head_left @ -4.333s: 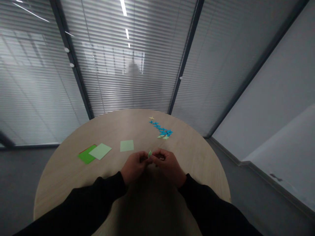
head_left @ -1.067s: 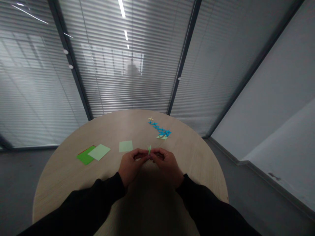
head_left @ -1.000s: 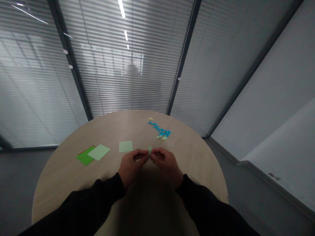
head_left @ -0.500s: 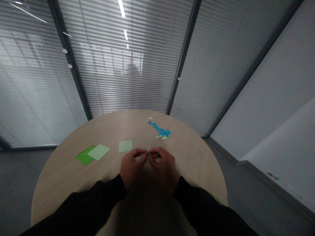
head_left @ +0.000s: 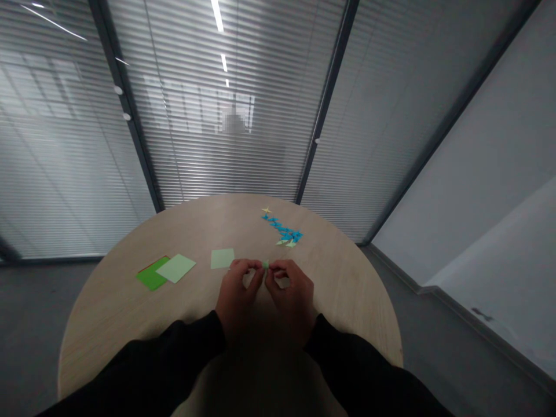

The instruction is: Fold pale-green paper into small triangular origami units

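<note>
A small folded piece of light green paper (head_left: 265,264) is pinched between my two hands, above the near middle of the table. My left hand (head_left: 238,292) grips its left side with thumb and forefinger. From the right, my right hand (head_left: 292,292) holds it the same way. Most of the paper is hidden by the fingertips, so its exact shape cannot be made out. Just beyond my left hand lies a flat pale green paper square (head_left: 222,258).
On the round wooden table (head_left: 108,330), a pale green sheet (head_left: 176,268) overlaps a bright green stack (head_left: 152,277) at left. Several small blue folded paper pieces (head_left: 284,233) form a line at the back right, with a yellow one (head_left: 266,210) at its far end. Blinds (head_left: 226,156) stand behind.
My fingers have drawn slightly apart, and more of the folded green paper shows between them. Everything on the table lies as before; the view has shifted slightly.
</note>
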Demonstrator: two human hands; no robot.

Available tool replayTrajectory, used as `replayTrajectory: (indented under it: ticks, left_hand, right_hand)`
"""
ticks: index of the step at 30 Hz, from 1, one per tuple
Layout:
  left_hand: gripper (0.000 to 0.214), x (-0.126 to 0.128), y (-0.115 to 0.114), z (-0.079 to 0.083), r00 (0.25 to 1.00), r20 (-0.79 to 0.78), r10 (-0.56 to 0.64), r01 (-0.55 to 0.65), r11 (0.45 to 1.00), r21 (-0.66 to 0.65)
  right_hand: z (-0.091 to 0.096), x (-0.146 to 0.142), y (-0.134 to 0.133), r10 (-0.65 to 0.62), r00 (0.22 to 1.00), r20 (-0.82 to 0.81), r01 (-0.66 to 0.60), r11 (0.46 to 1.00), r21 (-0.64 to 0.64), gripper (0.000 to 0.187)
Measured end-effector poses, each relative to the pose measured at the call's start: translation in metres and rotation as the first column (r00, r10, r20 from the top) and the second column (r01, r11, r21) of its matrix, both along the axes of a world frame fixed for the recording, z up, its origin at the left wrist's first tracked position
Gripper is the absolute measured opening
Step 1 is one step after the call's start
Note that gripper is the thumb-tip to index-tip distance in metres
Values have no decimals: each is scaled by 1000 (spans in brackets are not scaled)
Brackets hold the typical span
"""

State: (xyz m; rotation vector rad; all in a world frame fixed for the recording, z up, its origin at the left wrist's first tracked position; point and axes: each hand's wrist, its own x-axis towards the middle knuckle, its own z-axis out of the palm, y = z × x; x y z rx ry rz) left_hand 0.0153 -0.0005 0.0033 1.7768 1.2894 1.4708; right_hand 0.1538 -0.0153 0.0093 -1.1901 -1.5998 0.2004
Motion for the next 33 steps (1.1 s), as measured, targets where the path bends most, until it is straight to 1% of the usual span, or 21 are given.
replayTrajectory:
  ticks: [2,4,7,9,11,14,17,20,24,26,28,30,33]
  left_hand:
    - [10,1,0,1,1000,0,0,0,1000,16]
    - [9,1,-1,0,1000,12,1,-1,1000,10]
    - [13,-1,0,-2,998,60,-35,39,997,-62]
    - [17,-2,1,-4,990,111,-83,98,986,-132]
    - [20,-4,2,-6,980,160,-120,148,973,-175]
    - [21,-5,3,-6,975,190,-116,152,970,-188]
    - [21,-5,3,-5,973,202,-116,156,968,-195]
    - [22,-4,3,-4,947,275,-166,230,948,-220]
    - [21,-3,3,-2,881,429,-198,317,921,-226]
    - [19,-4,3,0,853,476,-215,351,911,-217]
    - [18,-5,3,0,832,501,-239,388,896,-215]
    - [19,-5,3,-1,814,521,-256,418,881,-220]
    - [24,-5,4,-4,801,550,-237,422,875,-237]
  right_hand:
    - [-1,-1,-1,-22,1000,8,22,1000,-3,7]
    - [-2,-2,-1,-10,1000,12,9,1000,21,5]
    - [-1,-2,-1,31,1000,2,-31,998,45,5]
    - [1,-1,-1,60,998,-18,-60,998,27,9]
    - [3,0,0,93,995,-23,-93,996,12,8]
    - [5,2,0,122,992,-33,-123,992,-27,2]
    - [7,4,0,132,988,-76,-138,987,-86,5]
    - [9,6,0,160,985,-58,-165,983,-86,7]
    - [11,9,1,254,967,-25,-255,965,-57,12]
    - [9,10,3,286,954,-86,-293,953,-79,14]
    - [5,11,5,272,937,-219,-307,941,-145,15]
    - [2,11,7,238,906,-349,-331,913,-238,21]
    - [-1,10,10,211,873,-440,-375,867,-328,23]
